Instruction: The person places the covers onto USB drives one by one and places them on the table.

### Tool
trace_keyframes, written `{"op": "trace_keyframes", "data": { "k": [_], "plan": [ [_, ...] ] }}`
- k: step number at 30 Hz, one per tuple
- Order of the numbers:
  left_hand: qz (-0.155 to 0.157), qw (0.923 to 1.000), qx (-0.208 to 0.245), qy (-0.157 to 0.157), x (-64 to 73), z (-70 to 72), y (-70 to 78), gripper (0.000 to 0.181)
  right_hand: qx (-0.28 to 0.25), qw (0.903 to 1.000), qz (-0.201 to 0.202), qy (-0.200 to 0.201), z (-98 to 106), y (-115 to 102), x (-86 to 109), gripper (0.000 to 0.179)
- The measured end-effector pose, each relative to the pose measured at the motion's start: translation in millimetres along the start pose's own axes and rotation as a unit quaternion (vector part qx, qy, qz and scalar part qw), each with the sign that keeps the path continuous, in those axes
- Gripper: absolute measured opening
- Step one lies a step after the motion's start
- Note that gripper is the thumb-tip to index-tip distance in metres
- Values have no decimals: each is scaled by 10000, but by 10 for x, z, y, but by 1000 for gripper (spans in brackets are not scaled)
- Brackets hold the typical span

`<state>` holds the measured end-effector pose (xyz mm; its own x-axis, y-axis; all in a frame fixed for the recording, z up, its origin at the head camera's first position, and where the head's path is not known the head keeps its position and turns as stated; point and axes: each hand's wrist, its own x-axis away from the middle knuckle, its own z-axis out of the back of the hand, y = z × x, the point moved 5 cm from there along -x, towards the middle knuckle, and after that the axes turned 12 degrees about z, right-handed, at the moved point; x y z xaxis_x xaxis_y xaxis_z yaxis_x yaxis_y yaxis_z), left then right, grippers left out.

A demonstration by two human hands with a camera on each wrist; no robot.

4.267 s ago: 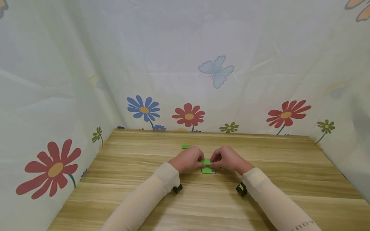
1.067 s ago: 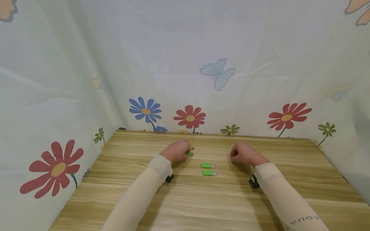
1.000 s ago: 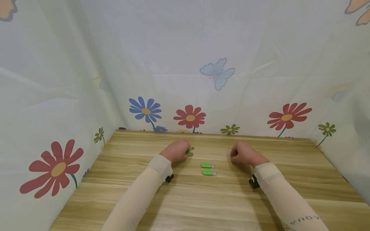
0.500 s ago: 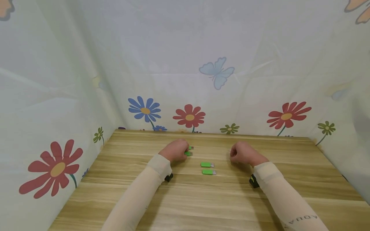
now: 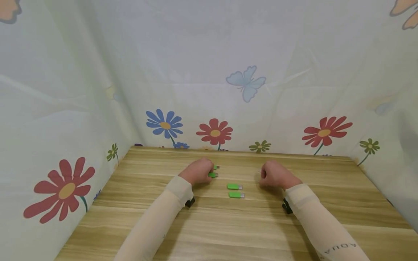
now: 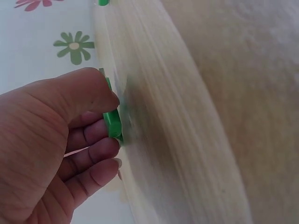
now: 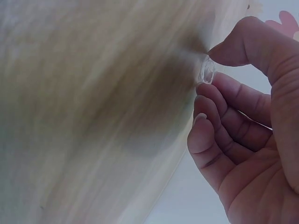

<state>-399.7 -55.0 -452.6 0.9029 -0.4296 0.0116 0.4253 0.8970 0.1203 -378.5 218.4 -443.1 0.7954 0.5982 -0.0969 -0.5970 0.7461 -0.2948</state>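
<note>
My left hand (image 5: 198,171) pinches a green USB stick (image 6: 112,122) between thumb and fingers, low over the wooden table, in the left wrist view. In the head view two green sticks with metal plugs poke out past its fingertips, the farther stick (image 5: 216,167) and the nearer stick (image 5: 213,175); which one is gripped is hard to tell. Off to the right, my right hand (image 5: 277,174) pinches a small clear plastic cap (image 7: 207,72) by its fingertips, close to the tabletop.
Two more green USB sticks lie parallel between the hands, an upper one (image 5: 233,186) and a lower one (image 5: 234,195), plugs pointing right. The wooden table (image 5: 222,228) ends at a flower-printed curtain (image 5: 196,79) behind and at both sides.
Both hands were together at the middle over a green stick earlier. Since then the left went back left to the other sticks, and the right moved right. Over the last second they barely moved.
</note>
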Motion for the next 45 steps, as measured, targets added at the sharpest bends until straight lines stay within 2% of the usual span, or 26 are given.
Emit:
{"op": "trace_keyframes", "data": {
  "k": [9,13,18,23,26,28,33,36,45],
  "plan": [
    [-376,9993,63,66,0,-16,55,36,174,9998,98,-80,10,-12,4,19],
    [-405,9991,10,97,13,-7,74,29,288,9994,153,-130,25,-31,7,19],
    [-429,9990,29,141,39,14,94,27,111,9998,45,-165,22,-11,25,19],
    [-524,9983,115,223,71,58,139,25,-93,9999,-68,40,37,57,83,15],
    [-606,9976,195,259,99,104,185,15,-30,9997,117,211,64,56,119,11],
    [-615,9975,214,266,125,141,218,8,-21,9994,208,283,87,28,138,10],
    [-588,9972,408,197,233,233,296,20,-186,9983,404,389,129,-138,169,9],
    [-651,9965,491,184,315,286,353,19,-305,9973,489,460,138,-246,189,10],
    [-783,9945,687,71,498,322,491,21,-619,9917,891,693,134,-480,248,8]
  ]
}}
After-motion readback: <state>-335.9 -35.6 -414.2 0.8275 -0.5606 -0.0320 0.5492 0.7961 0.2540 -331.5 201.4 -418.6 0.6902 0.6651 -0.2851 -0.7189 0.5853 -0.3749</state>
